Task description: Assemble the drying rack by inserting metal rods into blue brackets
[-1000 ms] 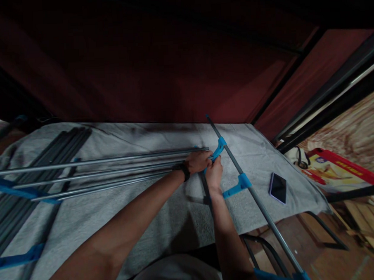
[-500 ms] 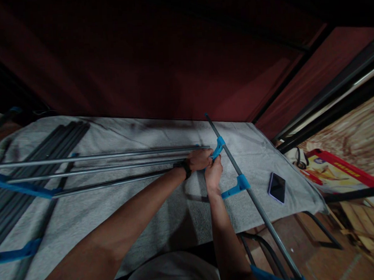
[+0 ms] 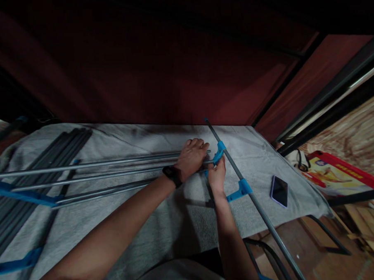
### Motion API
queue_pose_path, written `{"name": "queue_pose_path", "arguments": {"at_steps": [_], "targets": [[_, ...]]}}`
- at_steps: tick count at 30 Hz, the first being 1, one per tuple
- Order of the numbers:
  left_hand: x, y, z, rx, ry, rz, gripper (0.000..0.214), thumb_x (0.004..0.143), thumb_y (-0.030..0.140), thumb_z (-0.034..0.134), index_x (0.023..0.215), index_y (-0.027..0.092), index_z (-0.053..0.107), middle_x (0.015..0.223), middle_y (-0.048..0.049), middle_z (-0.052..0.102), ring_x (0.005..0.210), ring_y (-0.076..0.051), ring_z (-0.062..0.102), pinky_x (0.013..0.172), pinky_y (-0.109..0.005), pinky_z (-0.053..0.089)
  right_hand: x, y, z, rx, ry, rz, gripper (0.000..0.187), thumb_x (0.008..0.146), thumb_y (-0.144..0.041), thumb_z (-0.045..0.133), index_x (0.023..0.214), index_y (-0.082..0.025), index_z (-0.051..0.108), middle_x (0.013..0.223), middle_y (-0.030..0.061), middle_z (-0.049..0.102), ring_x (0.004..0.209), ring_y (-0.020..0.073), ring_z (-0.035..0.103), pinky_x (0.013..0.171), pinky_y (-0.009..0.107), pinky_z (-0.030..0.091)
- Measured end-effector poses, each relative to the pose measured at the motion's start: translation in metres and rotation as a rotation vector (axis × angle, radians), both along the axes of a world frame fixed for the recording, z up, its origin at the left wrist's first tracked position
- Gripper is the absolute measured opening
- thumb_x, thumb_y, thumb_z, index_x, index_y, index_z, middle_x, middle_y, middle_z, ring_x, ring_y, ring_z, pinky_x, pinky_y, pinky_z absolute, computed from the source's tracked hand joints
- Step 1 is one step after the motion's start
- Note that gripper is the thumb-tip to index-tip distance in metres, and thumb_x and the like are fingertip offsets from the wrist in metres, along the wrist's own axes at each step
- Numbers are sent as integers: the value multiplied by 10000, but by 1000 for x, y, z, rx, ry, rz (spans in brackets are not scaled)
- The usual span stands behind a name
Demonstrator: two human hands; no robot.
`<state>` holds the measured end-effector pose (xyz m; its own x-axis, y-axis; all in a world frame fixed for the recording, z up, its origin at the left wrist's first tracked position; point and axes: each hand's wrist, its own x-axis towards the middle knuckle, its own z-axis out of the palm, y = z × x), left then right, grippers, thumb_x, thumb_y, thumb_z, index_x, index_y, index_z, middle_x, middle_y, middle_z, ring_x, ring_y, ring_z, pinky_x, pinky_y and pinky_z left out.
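Observation:
My right hand [image 3: 217, 173] is closed around a blue plastic bracket [image 3: 219, 152], which sits on a long grey metal tube [image 3: 234, 167] slanting from the far edge down to the lower right. My left hand [image 3: 192, 157], with a black watch on its wrist, lies palm down over the ends of the grey tubes. Its fingers are stretched forward across the far tube [image 3: 113, 163]. A middle tube [image 3: 98, 177] runs under this hand towards the bracket; whether its end is seated there I cannot tell. Nearer me on the slanted tube is a second blue bracket [image 3: 240, 190].
On the left, a long blue bracket [image 3: 25, 192] joins the tubes' other ends, above a pile of dark grey tubes [image 3: 48, 162]. A phone [image 3: 279, 191] lies on the light cloth [image 3: 190, 222] to the right. Beyond is a red and yellow package [image 3: 340, 170].
My left hand has loosened from its grip near the bracket and spread its fingers forward over the tubes, shifting slightly left. My right hand keeps hold of the bracket.

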<state>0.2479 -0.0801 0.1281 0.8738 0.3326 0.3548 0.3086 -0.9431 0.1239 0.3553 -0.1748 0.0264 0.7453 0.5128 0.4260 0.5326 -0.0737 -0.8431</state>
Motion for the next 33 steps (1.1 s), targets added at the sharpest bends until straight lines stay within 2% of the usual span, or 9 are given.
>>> {"name": "queue_pose_path", "arguments": {"at_steps": [3, 7, 11, 16, 20, 24, 29, 33], "targets": [[0, 17, -4, -53, 141, 46, 337, 916, 207, 564, 1246, 151, 593, 1182, -151, 663, 1136, -284, 612, 994, -419, 444, 2, 2, 6, 73, 100, 36, 480, 836, -251, 487, 1313, -205, 511, 1314, 97, 599, 1228, 224, 556, 1086, 412, 417], [2, 24, -9, -135, 232, 7, 308, 945, 201, 498, 1225, 168, 623, 1149, -128, 698, 1083, -253, 657, 917, -358, 483, 6, 5, 11, 81, 146, 55, 340, 908, -344, 455, 1196, -207, 572, 1240, 98, 633, 1203, 225, 570, 1106, 428, 393], [2, 16, 5, -155, 185, 10, 306, 971, 253, 458, 1216, 216, 636, 1159, -94, 706, 1059, -242, 670, 862, -335, 499, 9, 9, 14, 52, 123, 31, 293, 923, -362, 454, 1127, -198, 583, 1184, 110, 649, 1160, 231, 592, 1075, 419, 418], [-2, 9, 24, -193, 154, 47, 292, 978, 305, 458, 1188, 239, 650, 1137, -74, 723, 1065, -241, 674, 856, -325, 500, 7, 17, 16, 44, 78, -33, 270, 918, -312, 451, 1136, -193, 558, 1183, 126, 639, 1142, 240, 602, 1041, 430, 446], [-3, 7, 28, -209, 167, 88, 346, 983, 298, 436, 1281, 283, 611, 1178, -65, 721, 1079, -238, 677, 856, -325, 498, 7, 22, 16, 42, 72, -37, 292, 901, -267, 462, 1181, -202, 515, 1163, 121, 645, 1115, 239, 616, 1031, 438, 457], [-3, 5, 31, -190, 208, 51, 392, 986, 272, 404, 1338, 341, 561, 1188, -47, 720, 1068, -241, 685, 847, -336, 496, 9, 24, 14, 45, 77, -44, 271, 886, -232, 450, 1152, -213, 501, 1115, 106, 656, 1073, 235, 631, 1017, 442, 467], [1, 1, 34, -173, 195, 64, 371, 976, 223, 393, 1309, 272, 551, 1180, -76, 714, 1067, -237, 683, 863, -333, 491, 10, 25, 12, 56, 91, -31, 236, 882, -233, 459, 1116, -226, 494, 1068, 88, 663, 1037, 229, 641, 998, 431, 478], [4, -5, 37, -195, 198, 54, 314, 989, 256, 379, 1227, 207, 577, 1194, -103, 702, 1084, -242, 676, 881, -337, 496, 11, 26, 13, 47, 105, -39, 206, 883, -240, 444, 1084, -230, 489, 1040, 90, 662, 1004, 235, 650, 968, 429, 492]]}}
